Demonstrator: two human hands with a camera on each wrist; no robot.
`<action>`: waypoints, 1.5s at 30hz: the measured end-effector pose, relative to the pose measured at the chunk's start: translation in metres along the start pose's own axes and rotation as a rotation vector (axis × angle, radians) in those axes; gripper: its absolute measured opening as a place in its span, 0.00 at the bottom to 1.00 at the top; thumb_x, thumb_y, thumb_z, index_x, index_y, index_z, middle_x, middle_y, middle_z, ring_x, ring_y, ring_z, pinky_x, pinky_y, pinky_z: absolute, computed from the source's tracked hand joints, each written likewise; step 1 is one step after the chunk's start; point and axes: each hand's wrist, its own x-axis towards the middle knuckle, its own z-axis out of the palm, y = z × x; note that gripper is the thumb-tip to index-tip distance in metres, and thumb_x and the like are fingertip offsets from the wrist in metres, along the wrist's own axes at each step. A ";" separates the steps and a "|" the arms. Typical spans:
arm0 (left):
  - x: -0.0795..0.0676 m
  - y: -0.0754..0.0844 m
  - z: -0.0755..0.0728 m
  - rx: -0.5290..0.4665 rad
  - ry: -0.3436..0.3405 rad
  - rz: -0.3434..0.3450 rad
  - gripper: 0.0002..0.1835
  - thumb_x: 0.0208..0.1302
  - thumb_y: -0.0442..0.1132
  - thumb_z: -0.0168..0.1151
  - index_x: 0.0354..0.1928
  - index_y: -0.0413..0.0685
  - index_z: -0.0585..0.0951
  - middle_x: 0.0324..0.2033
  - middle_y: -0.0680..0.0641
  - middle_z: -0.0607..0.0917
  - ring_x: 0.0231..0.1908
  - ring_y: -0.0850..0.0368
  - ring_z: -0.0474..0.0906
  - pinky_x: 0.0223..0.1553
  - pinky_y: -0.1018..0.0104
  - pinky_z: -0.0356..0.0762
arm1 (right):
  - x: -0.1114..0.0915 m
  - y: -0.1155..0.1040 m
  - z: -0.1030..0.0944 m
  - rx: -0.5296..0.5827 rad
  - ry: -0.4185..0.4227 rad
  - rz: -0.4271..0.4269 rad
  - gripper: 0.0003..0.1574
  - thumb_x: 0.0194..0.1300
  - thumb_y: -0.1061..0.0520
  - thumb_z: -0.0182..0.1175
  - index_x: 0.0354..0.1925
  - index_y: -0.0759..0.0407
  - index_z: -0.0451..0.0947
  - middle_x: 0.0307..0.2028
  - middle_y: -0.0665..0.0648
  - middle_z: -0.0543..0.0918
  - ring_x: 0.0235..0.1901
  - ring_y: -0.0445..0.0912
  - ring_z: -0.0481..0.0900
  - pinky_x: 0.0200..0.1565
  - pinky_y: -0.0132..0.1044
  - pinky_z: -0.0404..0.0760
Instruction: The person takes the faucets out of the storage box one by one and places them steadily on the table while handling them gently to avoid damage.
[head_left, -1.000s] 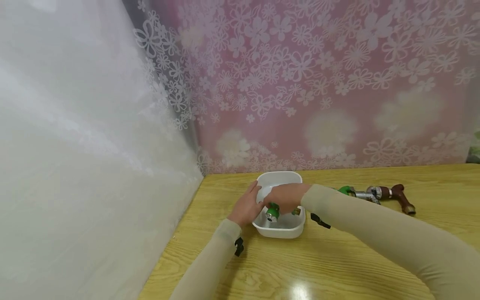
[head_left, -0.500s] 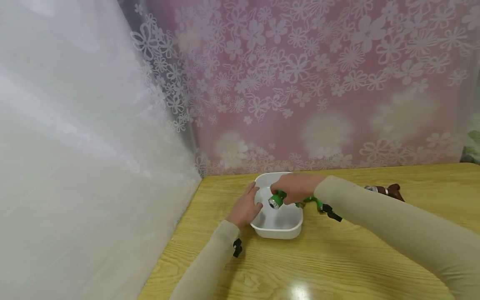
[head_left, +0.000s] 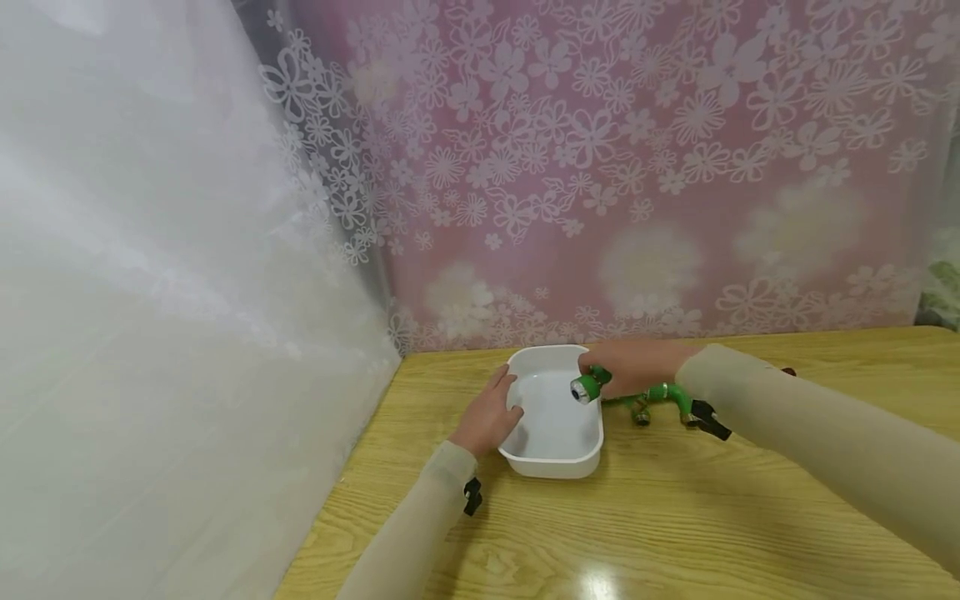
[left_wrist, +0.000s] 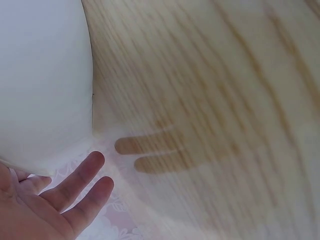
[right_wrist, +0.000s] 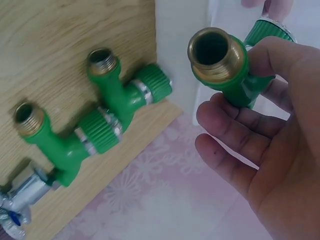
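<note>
A white plastic tub (head_left: 551, 468) stands on the table with its inside showing bare. At its left rim lies my left hand (head_left: 483, 417), thumb over the inner side; the left wrist view shows its other fingers (left_wrist: 82, 175) extended beside the outer wall. Over the right rim my right hand (head_left: 637, 367) holds a green faucet (right_wrist: 240, 92) by its body. That faucet has a brass threaded end, which faces the right wrist camera, and a ribbed green cap partly hidden by the fingers.
Right of the tub, two more green faucets (right_wrist: 120, 97) (right_wrist: 67, 152) lie in a row on the wooden table (head_left: 675, 517), a chrome one (right_wrist: 30, 187) beside them. A floral pink curtain (head_left: 600, 208) hangs behind; a white sheet (head_left: 150, 333) borders the left.
My right hand has lifted the green faucet from inside the tub and carried it right, up to the right rim. My left hand stays at the left rim.
</note>
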 end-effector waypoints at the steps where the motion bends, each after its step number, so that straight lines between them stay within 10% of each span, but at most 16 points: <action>1: 0.000 0.000 0.000 -0.001 -0.001 -0.003 0.32 0.63 0.51 0.50 0.68 0.53 0.59 0.71 0.55 0.49 0.65 0.54 0.61 0.57 0.55 0.69 | -0.003 0.002 -0.001 0.008 0.000 0.006 0.18 0.60 0.49 0.58 0.49 0.44 0.73 0.42 0.44 0.76 0.32 0.41 0.72 0.32 0.39 0.71; 23: 0.001 -0.001 -0.002 -0.027 -0.002 -0.009 0.32 0.63 0.49 0.52 0.68 0.52 0.60 0.71 0.53 0.50 0.66 0.53 0.59 0.59 0.54 0.66 | -0.069 0.069 0.003 0.015 0.048 0.095 0.22 0.60 0.50 0.59 0.52 0.52 0.72 0.50 0.55 0.76 0.47 0.51 0.76 0.39 0.45 0.77; 32: 0.000 0.001 -0.003 -0.027 -0.005 -0.023 0.32 0.63 0.49 0.51 0.68 0.53 0.59 0.72 0.54 0.49 0.65 0.53 0.60 0.59 0.54 0.67 | -0.097 0.095 0.006 0.040 0.078 0.172 0.20 0.59 0.45 0.60 0.49 0.48 0.72 0.45 0.51 0.77 0.36 0.41 0.75 0.31 0.39 0.73; 45: -0.001 0.003 -0.001 -0.037 -0.008 -0.026 0.32 0.63 0.49 0.51 0.69 0.53 0.59 0.72 0.54 0.49 0.66 0.53 0.59 0.60 0.54 0.66 | -0.138 0.128 0.015 0.045 0.135 0.232 0.30 0.58 0.46 0.61 0.54 0.61 0.71 0.50 0.61 0.76 0.46 0.55 0.77 0.37 0.49 0.77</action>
